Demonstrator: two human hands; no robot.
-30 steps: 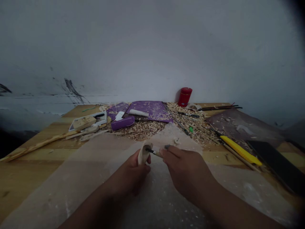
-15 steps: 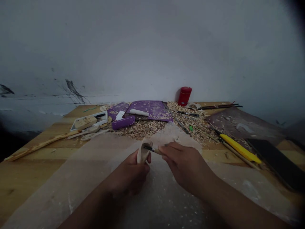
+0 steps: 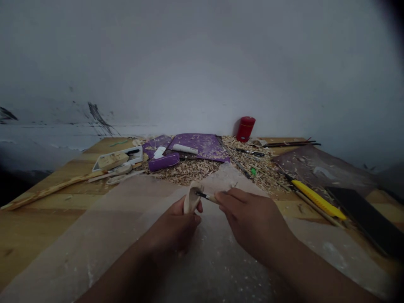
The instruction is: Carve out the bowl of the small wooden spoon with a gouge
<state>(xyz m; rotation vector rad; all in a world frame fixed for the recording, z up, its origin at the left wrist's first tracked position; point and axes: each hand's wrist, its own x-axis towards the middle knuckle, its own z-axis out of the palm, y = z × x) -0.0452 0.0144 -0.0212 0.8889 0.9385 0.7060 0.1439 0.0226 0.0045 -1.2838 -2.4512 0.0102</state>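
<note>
1. Near centre, above the surface (image 3: 34,231), left hand (image 3: 175,227) fingers clamp a pale wooden piece (image 3: 191,198).
2. Right hand (image 3: 252,219) fingers pinch a thin tool (image 3: 205,196), tip touching it.
3. Likely light, stiff, thin-edged (hold its lower body).

No text, label, brand or number is legible, not on the far red canister (image 3: 245,128), the purple box (image 3: 163,161), or the yellow cutter (image 3: 317,199) at right.
</note>
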